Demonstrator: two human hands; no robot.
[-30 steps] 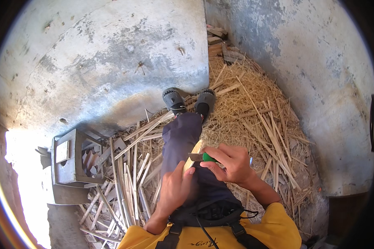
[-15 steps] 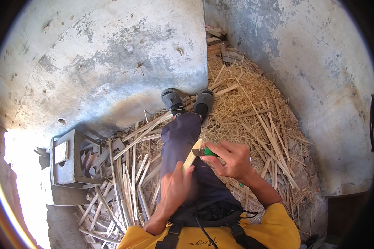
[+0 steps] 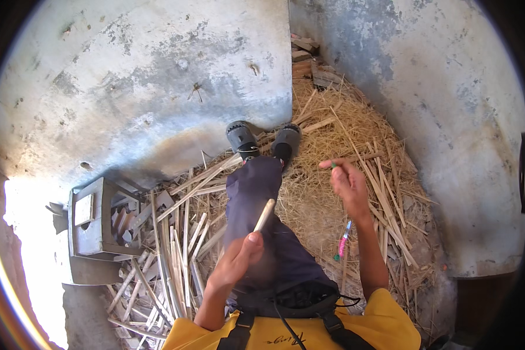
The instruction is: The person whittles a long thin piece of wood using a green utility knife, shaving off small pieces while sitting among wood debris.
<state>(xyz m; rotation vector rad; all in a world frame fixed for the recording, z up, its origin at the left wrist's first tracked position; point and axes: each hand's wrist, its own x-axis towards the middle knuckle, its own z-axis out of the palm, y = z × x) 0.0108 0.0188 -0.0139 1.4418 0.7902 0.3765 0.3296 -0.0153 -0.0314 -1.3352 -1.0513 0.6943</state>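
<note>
My left hand [image 3: 237, 258], over my lap, is closed round a short pale strip of wood [image 3: 265, 214] whose upper end sticks out past the thumb. My right hand [image 3: 350, 182] is raised to the right above the straw, apart from the strip. Its fingers are curled round the knife, of which only a bit of the green handle [image 3: 333, 165] shows; the blade cannot be made out. Below this hand, beside my right forearm, is a slim pink and blue object [image 3: 344, 238] with a green end, its kind unclear.
Loose straw [image 3: 315, 192] and long wooden strips [image 3: 385, 198] cover the floor to the right. More split strips [image 3: 181, 262] are heaped at left, beside a grey box-like wooden frame [image 3: 93, 219]. Weathered grey walls [image 3: 175, 76] rise ahead and at the right. My shoes [image 3: 242, 137] stand near the corner.
My right hand has moved up and right, taking the knife away from the strip. My left hand has turned and tilted the strip. The pink and blue object now shows more fully.
</note>
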